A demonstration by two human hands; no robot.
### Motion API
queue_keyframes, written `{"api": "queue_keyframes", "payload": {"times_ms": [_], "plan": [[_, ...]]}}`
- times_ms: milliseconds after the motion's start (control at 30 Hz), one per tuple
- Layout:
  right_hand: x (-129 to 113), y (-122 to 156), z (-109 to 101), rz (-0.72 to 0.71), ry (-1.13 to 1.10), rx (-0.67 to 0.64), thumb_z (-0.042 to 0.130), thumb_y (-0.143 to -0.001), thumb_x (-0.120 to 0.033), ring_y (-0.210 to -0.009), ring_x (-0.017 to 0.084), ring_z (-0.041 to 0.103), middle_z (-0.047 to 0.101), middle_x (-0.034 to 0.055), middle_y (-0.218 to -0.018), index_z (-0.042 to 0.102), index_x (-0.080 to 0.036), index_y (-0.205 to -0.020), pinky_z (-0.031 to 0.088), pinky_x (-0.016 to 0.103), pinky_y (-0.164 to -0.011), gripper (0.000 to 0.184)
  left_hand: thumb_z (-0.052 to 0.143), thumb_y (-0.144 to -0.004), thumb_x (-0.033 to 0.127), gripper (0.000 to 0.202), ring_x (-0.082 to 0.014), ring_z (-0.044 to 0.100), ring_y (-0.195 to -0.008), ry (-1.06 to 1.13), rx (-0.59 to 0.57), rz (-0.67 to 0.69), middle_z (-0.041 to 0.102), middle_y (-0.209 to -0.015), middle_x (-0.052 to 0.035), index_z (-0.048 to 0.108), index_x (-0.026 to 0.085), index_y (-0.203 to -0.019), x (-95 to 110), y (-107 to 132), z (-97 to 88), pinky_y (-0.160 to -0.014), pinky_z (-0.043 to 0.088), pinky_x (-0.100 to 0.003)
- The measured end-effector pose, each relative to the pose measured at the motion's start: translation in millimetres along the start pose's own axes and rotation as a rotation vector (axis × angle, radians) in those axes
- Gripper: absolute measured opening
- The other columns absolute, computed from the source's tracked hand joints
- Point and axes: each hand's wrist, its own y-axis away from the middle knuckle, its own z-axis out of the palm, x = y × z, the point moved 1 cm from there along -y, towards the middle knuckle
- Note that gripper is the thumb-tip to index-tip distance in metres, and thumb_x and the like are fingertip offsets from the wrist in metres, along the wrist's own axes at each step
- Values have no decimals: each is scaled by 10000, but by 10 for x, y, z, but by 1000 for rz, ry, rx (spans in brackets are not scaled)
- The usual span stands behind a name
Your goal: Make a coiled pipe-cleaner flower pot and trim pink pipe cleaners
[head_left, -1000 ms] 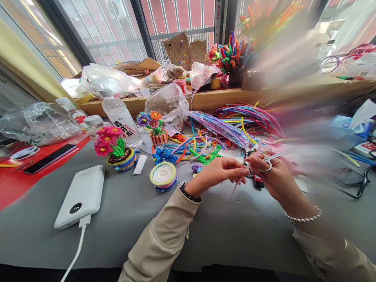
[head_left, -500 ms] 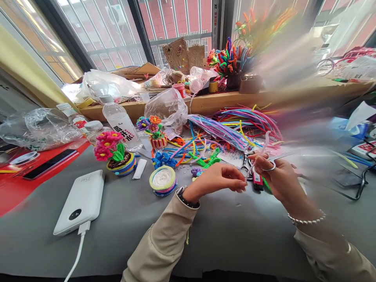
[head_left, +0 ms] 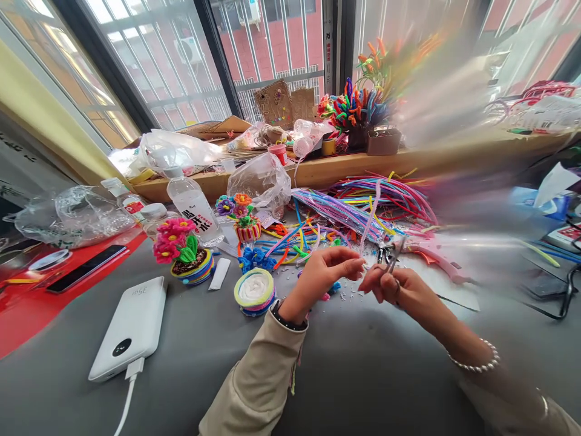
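Observation:
My left hand (head_left: 324, 272) pinches the lower end of a pale pink pipe cleaner (head_left: 371, 212) that stands up from my fingertips. My right hand (head_left: 397, 289) is closed round small silver scissors (head_left: 394, 255), whose blades point up and left toward the pinch. Both hands hover over the grey table (head_left: 200, 339), close together, fingertips almost touching. Small pale snippets (head_left: 349, 295) lie on the cloth below them.
A heap of coloured pipe cleaners (head_left: 363, 200) lies behind my hands. Two small pipe-cleaner flower pots (head_left: 187, 251), a coiled round base (head_left: 254, 290), a water bottle (head_left: 193, 203), a white power bank (head_left: 131, 327) with cable, and plastic bags (head_left: 261, 178) stand at left. A wooden sill (head_left: 345, 160) carries more crafts.
My hands drew together and rose slightly. The pipe cleaner went from hanging low to standing upright, and the scissors turned from pointing right to pointing at the pinch.

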Motion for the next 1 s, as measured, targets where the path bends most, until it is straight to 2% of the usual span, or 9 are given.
{"api": "queue_keyframes", "payload": {"times_ms": [133,300,400,567,833,1000], "plan": [[-48,1,104,-58,81,-181,295,-713,-707,-707,138,494,547,46,-761,607,-168,-771,401,260,-640,625,642,-666,320,216,-82,535,-589,-28,-43,11,569,-615,10,574,125,-729,15,7,7,-591,432,-208],[-16,25,135,-17,63,-305,253,-682,-746,-710,138,481,552,48,-811,556,-162,-855,389,257,-642,681,582,-722,353,235,-81,530,-584,-49,-165,19,546,-637,11,534,124,-748,-3,20,7,-600,415,-221],[4,31,138,-11,32,-316,256,-678,-747,-715,136,480,551,48,-823,550,-160,-844,381,254,-648,678,529,-757,388,257,-76,509,-504,-72,-259,-8,530,-617,17,501,133,-750,-15,30,19,-546,394,-228],[-29,20,134,5,33,-324,266,-671,-753,-643,117,451,518,28,-709,553,-151,-779,359,238,-600,676,550,-748,355,232,-68,484,-577,-100,-201,9,496,-625,23,496,131,-723,-7,19,33,-587,382,-206],[-39,27,111,-5,83,-279,262,-677,-753,-593,120,468,530,40,-628,639,-130,-682,339,237,-556,728,525,-759,347,236,-59,426,-567,-141,-236,-12,470,-611,27,480,127,-685,8,11,38,-573,350,-194],[12,11,138,-49,57,-257,293,-686,-739,-548,106,483,532,40,-562,629,-117,-578,340,227,-543,715,526,-752,361,256,-60,410,-554,-133,-231,-33,468,-597,24,471,126,-665,42,33,51,-559,338,-200]]}}
